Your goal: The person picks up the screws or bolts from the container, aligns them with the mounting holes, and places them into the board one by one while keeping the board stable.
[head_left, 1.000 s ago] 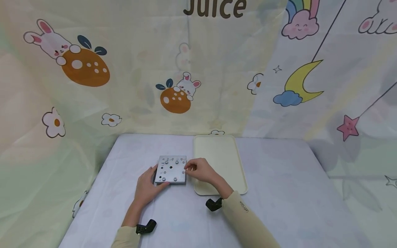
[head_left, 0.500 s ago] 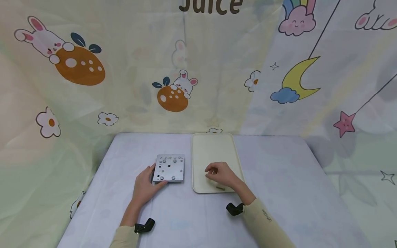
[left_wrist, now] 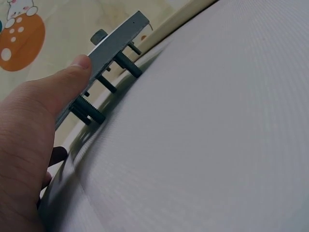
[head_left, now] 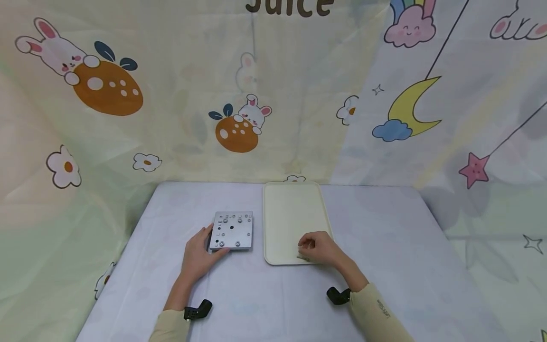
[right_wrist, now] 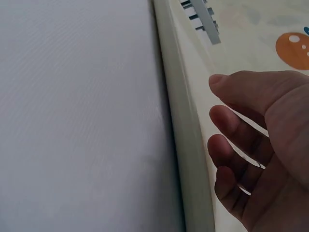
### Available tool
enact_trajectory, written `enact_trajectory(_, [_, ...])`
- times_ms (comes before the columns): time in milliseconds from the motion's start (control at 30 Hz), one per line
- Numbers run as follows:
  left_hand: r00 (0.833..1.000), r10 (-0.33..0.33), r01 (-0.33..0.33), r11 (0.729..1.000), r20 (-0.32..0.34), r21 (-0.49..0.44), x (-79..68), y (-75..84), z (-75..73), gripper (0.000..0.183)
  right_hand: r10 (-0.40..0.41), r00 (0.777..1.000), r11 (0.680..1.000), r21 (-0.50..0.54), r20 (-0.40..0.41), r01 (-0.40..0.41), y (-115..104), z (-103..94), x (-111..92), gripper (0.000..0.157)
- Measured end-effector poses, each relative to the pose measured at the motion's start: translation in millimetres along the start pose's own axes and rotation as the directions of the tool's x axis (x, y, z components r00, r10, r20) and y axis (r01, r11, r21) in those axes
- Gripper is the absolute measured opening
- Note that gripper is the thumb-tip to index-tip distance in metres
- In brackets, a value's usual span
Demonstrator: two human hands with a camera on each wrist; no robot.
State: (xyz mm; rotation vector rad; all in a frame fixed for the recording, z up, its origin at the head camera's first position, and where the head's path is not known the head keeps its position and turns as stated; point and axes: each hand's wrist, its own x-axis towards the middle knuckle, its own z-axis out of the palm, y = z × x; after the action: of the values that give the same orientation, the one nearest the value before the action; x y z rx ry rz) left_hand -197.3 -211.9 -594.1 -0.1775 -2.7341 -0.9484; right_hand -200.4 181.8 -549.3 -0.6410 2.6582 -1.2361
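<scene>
A square silver metal plate (head_left: 241, 232) sits left of the middle, with several bolt heads and holes on top. My left hand (head_left: 197, 259) grips its near left corner, thumb along the front edge and fingers at the left side. In the left wrist view, dark threaded bolts (left_wrist: 127, 64) stick out below the plate (left_wrist: 118, 41). My right hand (head_left: 322, 249) is over the near right part of the cream tray (head_left: 284, 223), fingers loosely bent. Beside its fingertips a small brownish rod-like piece (head_left: 302, 258) lies on the tray. In the right wrist view, nothing shows between thumb and fingers (right_wrist: 226, 121).
The tray stands just right of the plate, with a low raised rim (right_wrist: 181, 121). A white cloth (head_left: 265, 304) covers the table. Behind the table hangs a printed curtain (head_left: 179, 95) with rabbits and oranges. Each wrist wears a black camera (head_left: 339, 296).
My right hand has moved from the plate's right edge rightward and toward me, over the near part of the tray. The left hand keeps its grip on the plate.
</scene>
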Motion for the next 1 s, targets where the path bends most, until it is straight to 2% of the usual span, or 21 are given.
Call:
enact_trajectory(267, [1.000, -0.001, 0.001, 1.000, 0.000, 0.000, 3.6, 4.5, -1.2, 0.101, 0.009, 0.999, 1.000, -0.020, 0.031, -0.008, 13.1, -8.0, -9.7, 0.011])
enact_trajectory(567, [1.000, -0.025, 0.024, 1.000, 0.008, 0.010, -0.4, 3.5, -0.5, 0.101, 0.026, 0.999, 0.999, -0.030, 0.028, -0.026, 15.1, -9.1, -16.5, 0.005])
enact_trajectory(733, [1.000, -0.016, 0.016, 1.000, 0.001, 0.002, -0.1, 3.5, -0.8, 0.102, 0.011, 1.000, 0.999, -0.046, 0.011, -0.010, 15.1, -8.2, -17.7, 0.009])
enact_trajectory(867, [1.000, -0.011, 0.011, 1.000, 0.000, 0.003, 0.2, 3.3, -1.2, 0.102, 0.004, 1.000, 0.998, -0.060, 0.029, -0.002, 13.7, -9.7, -18.6, 0.010])
enact_trajectory(1000, [1.000, -0.005, 0.005, 1.000, -0.002, 0.001, 0.1, 4.0, -0.7, 0.101, 0.022, 0.999, 0.995, -0.101, 0.026, -0.019, 12.0, -9.9, -18.1, 0.005])
